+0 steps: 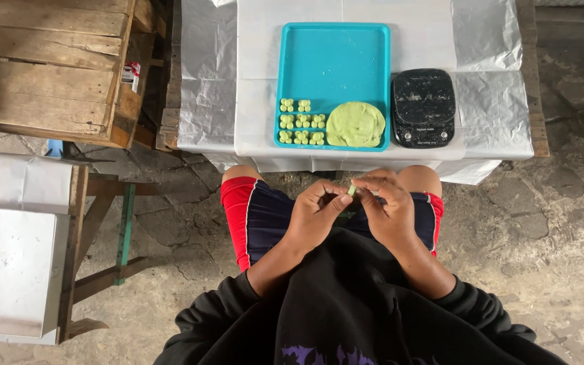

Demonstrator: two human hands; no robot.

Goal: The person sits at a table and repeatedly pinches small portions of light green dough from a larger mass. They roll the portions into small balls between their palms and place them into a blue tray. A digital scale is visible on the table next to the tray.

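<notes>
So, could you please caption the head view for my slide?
Both hands, left hand and right hand, pinch a small green dough piece before a turquoise tray.

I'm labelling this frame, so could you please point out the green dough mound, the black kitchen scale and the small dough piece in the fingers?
green dough mound [355, 124], head view, centre of its top.
black kitchen scale [422, 98], head view, weighing platform.
small dough piece [351, 190], head view, visible end between fingertips.

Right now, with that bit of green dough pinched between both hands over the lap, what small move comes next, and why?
Probably finish shaping the small green piece between the left hand and right hand, then set it on the teal tray. The shaped pieces sit there in rows beside the dough mound; the top row holds fewer than the others.
</notes>
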